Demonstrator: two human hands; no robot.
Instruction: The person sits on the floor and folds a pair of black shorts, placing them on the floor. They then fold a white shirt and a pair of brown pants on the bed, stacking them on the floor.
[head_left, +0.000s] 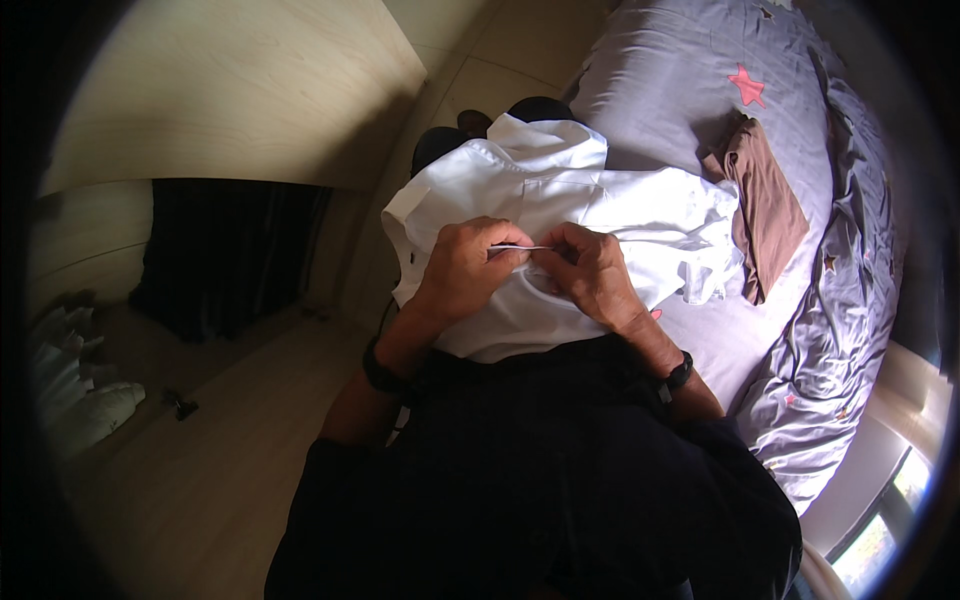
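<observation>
A white shirt [520, 315] lies spread over my lap, with its right part reaching onto the bed. A chest pocket shows on its far half. My left hand [468, 265] pinches a folded edge of the shirt between thumb and fingers. Close beside it, my right hand [588, 270] grips the same edge, and the fingertips of both hands nearly meet. The edge stands slightly raised off the rest of the cloth. Whether a button sits between the fingers is hidden.
On my right is a bed with a grey sheet [660, 60] patterned with stars. A folded brown garment [765, 205] lies there beside a rumpled quilt [850, 290]. To my left stands a wooden cabinet [240, 90] with a dark open space below. White cloth [85, 390] lies at the far left.
</observation>
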